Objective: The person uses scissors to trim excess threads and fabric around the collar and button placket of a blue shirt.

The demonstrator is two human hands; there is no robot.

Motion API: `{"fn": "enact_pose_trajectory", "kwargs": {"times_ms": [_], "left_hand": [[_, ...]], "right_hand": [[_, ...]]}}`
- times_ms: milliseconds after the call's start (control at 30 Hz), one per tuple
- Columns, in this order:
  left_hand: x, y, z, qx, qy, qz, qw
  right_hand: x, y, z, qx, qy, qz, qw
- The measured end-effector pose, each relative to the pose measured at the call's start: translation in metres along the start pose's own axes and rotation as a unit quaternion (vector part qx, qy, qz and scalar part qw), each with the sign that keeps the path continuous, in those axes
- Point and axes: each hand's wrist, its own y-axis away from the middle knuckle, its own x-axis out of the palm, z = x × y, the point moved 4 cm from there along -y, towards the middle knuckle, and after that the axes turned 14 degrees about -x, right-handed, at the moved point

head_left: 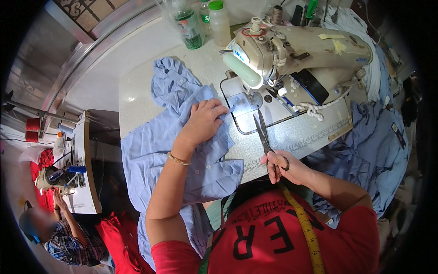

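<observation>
A light blue buttoned shirt [157, 137] lies spread and crumpled on the left of the sewing table, its lower part hanging over the front edge. My left hand [203, 119] rests on it with curled fingers. A small blue bit of cloth [232, 109] sticks out past the fingertips, beside the machine's needle plate. In my right hand [285, 168], near the table's front edge, is a pair of dark scissors [262, 134]. Their blades are slightly apart and point away from me, toward the needle plate, without touching the shirt.
The sewing machine [305, 50] fills the back right. Around its bed are a phone [310, 86], pens [284, 102] and white cord [315, 109]. Bottles [219, 25] stand behind. Blue garments [365, 146] heap at the right. At far left, a person [73, 237] sits by another machine.
</observation>
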Motion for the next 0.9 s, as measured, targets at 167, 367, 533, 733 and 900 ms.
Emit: {"fn": "enact_pose_trajectory", "kwargs": {"times_ms": [167, 367, 533, 733, 900], "left_hand": [[-0.001, 0.0, 0.003, 0.041, -0.038, -0.047, 0.997], [-0.003, -0.003, 0.004, -0.03, 0.161, 0.004, 0.987], [-0.002, -0.005, 0.022, -0.13, 0.394, 0.089, 0.906], [-0.017, 0.007, 0.031, -0.151, 0.482, 0.115, 0.855], [-0.026, 0.017, 0.035, -0.147, 0.577, 0.084, 0.799]], "right_hand": [[0.001, 0.001, 0.003, -0.004, 0.012, 0.016, 1.0], [-0.002, -0.002, 0.003, 0.013, 0.109, 0.044, 0.993], [0.008, -0.008, 0.014, -0.03, 0.213, 0.07, 0.974], [0.023, -0.019, 0.055, -0.129, 0.574, 0.011, 0.808], [0.035, -0.031, 0.054, -0.139, 0.605, -0.003, 0.784]]}}
